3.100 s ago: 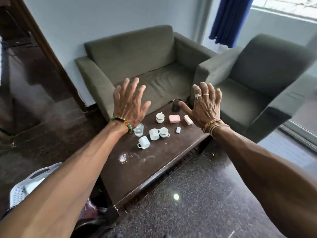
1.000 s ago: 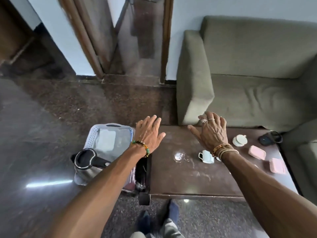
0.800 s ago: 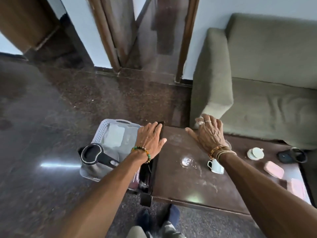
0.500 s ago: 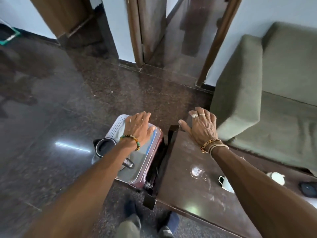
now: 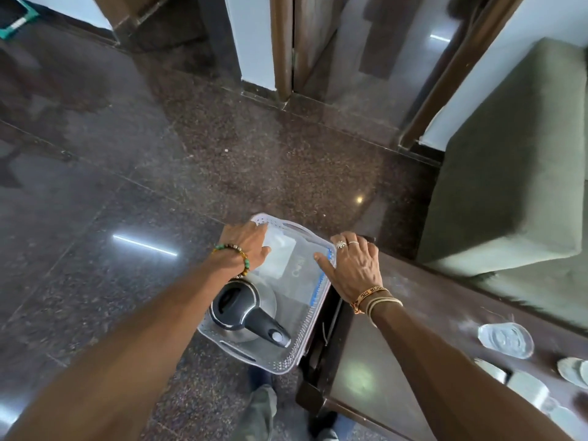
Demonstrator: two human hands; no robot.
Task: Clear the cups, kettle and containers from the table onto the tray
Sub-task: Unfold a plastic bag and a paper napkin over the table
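Granite floor [image 5: 127, 160]; left hand [image 5: 246, 246] touches tray [image 5: 286, 361], right hand [image 5: 353, 265] grips rim.

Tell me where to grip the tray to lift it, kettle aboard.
Grip the tray by its long side rims, coming from left and right, nearer mid-length: the kettle sits at its near end, so a far-end hold would likely tip it. The raised rim offers a lip to hook.
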